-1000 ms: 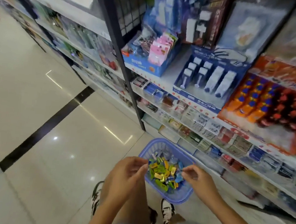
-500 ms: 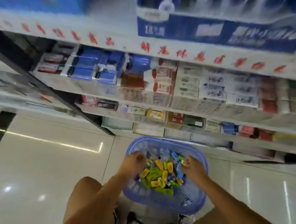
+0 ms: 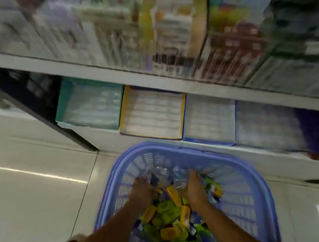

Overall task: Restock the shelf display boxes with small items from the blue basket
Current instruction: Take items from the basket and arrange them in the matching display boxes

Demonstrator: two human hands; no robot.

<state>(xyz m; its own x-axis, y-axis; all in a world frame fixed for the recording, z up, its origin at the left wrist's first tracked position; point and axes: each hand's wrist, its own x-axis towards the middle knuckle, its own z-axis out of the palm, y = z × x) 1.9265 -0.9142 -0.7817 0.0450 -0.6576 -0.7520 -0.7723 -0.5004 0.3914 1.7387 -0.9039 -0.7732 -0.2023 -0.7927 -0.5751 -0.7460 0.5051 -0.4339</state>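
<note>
A blue plastic basket (image 3: 244, 197) stands on the floor in front of the bottom shelf. It holds a heap of small yellow and green packets (image 3: 167, 215) and some clear ones at its far side. Both hands reach down into the heap. My left hand (image 3: 143, 191) is curled among the items at the left; the blur hides what it holds. My right hand (image 3: 195, 188) lies over the clear and green items, fingers pointing forward. Three display boxes sit on the bottom shelf just beyond the basket: teal (image 3: 63, 101), yellow-edged (image 3: 124, 109) and blue-edged (image 3: 207, 141).
A white shelf board (image 3: 158, 79) runs across above the boxes, with blurred goods on it. A dark upright post (image 3: 38, 113) slants down at the left. Glossy tiled floor (image 3: 32, 177) spreads to the left of the basket.
The view has dropped lower and closer to the bottom shelf and basket. Both hands have pushed deeper into the heap of items.
</note>
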